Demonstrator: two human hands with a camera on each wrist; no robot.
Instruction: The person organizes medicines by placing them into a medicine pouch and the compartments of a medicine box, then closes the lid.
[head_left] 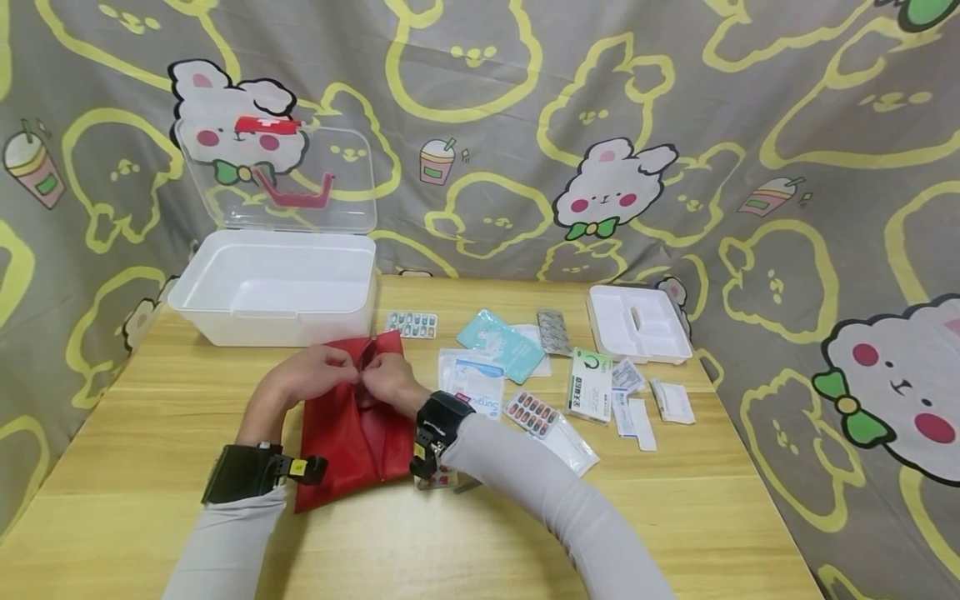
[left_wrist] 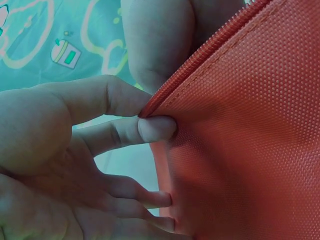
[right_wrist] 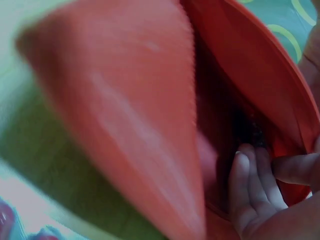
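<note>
A red zippered pouch (head_left: 341, 442) lies on the table below both hands, its zipper side parted into a dark opening. My left hand (head_left: 318, 372) pinches the zipper edge at one corner between thumb and finger; the left wrist view shows the fabric (left_wrist: 250, 120) and zipper teeth (left_wrist: 200, 65) closely. At the opening, my right hand (head_left: 393, 383) holds the pouch's edge, several fingers (right_wrist: 255, 175) reaching inside and the thumb close against the rim. Most of the pouch's inside is hidden in shadow.
An open clear-lidded white box (head_left: 300, 325) stands behind the pouch. Right of it lie capsule blisters (head_left: 412, 325), a teal packet (head_left: 502, 346), mask packs (head_left: 472, 379), a green-white medicine box (head_left: 590, 386) and small sachets (head_left: 673, 402). A divided white tray (head_left: 637, 325) sits back right.
</note>
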